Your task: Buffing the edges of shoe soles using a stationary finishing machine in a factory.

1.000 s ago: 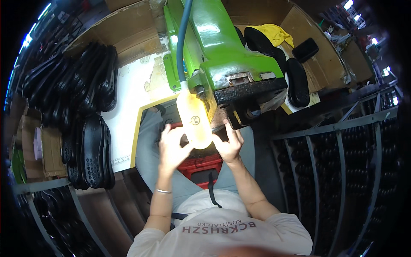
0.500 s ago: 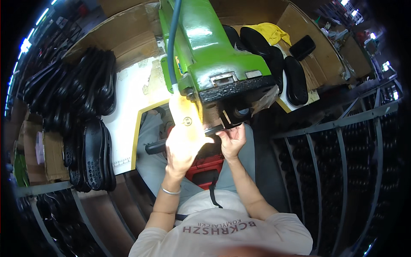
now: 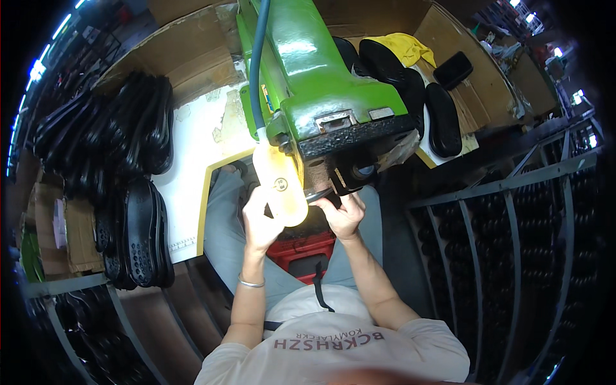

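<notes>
Under the head of a green machine (image 3: 333, 70), most likely a sewing machine, a dark edge of a black shoe sole (image 3: 319, 195) shows; the rest is hidden by the lamp and machine. My right hand (image 3: 345, 217) pinches that edge, thumb on the near side and fingers curled up beside the machine's black lower part. My left hand (image 3: 261, 223) is closed just left of the glowing yellow lamp (image 3: 282, 186). Its fingertips and whatever they grip are hidden behind the lamp.
Black shoe soles (image 3: 146, 234) are piled on the white table (image 3: 186, 154) at left. More soles (image 3: 443, 122), a yellow cloth (image 3: 410, 48) and a black phone-like object (image 3: 453, 70) lie at right, by cardboard walls (image 3: 475, 83). Metal racks (image 3: 513, 237) flank me; a red thing (image 3: 301, 256) sits between my knees.
The sole end that stuck out left of my left hand no longer shows. My left hand has shifted left and down, uncovering the lamp's lower end; my right hand has curled more.
</notes>
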Available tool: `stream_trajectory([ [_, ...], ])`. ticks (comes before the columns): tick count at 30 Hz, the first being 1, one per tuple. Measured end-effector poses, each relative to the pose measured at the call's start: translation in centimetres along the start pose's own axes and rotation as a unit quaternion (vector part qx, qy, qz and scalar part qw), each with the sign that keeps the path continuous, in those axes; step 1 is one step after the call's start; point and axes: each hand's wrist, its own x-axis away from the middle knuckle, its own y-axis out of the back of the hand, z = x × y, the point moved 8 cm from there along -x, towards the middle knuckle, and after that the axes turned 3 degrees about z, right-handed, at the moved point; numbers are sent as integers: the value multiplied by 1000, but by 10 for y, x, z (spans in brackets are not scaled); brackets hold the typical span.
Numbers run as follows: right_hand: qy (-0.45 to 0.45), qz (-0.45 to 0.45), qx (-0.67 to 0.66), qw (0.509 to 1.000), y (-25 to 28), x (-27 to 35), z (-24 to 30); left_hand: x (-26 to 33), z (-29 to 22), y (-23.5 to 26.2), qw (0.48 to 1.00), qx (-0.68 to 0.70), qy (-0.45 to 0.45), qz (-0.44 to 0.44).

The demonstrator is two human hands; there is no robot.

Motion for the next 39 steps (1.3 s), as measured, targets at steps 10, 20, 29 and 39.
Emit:
stream_trajectory([
  [10, -190, 45, -123, 973, -9, 39, -69, 27, 64, -56, 978, 190, 89, 12],
  [20, -519, -30, -425, 741, -3, 129, -150, 44, 89, -86, 899, 407, 73, -146],
  [29, -231, -29, 45, 971, 109, -6, -66, 25, 41, -45, 999, 40, 20, -12],
  [39, -152, 19, -65, 986, 68, -12, -28, 31, 20, 45, 909, 380, 85, -149],
])
